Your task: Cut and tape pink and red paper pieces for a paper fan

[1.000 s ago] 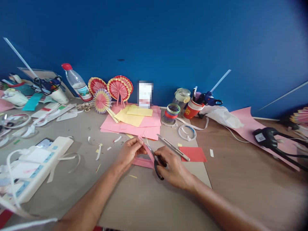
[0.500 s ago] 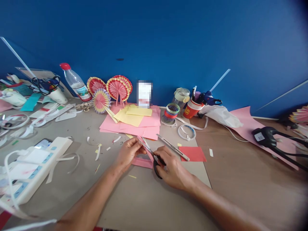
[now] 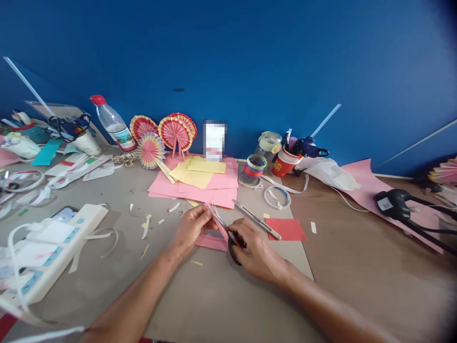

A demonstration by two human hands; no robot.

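Observation:
My left hand (image 3: 193,227) pinches a narrow strip of pink paper (image 3: 222,228) between thumb and fingers. In my right hand (image 3: 257,250) is a pair of scissors (image 3: 234,248) with black handles, its blades pointing up and left along the strip. Whether the blades touch the paper is hard to see. Under the hands lies a folded piece of pink paper (image 3: 212,242). To the right, a utility knife (image 3: 257,220) rests partly on a red paper square (image 3: 289,229). Behind the hands, yellow paper (image 3: 194,176) lies on a stack of pink sheets (image 3: 217,196).
Folded paper fans (image 3: 175,134) lean against the blue partition, beside a plastic bottle (image 3: 113,125). Tape rolls (image 3: 254,166), a red paper cup (image 3: 283,162) and a jar stand at the back. A power strip (image 3: 60,250) lies left; paper scraps (image 3: 146,227) are scattered.
Almost nothing differs. The view has shifted very slightly; both hands keep their hold on the pink strip and the scissors.

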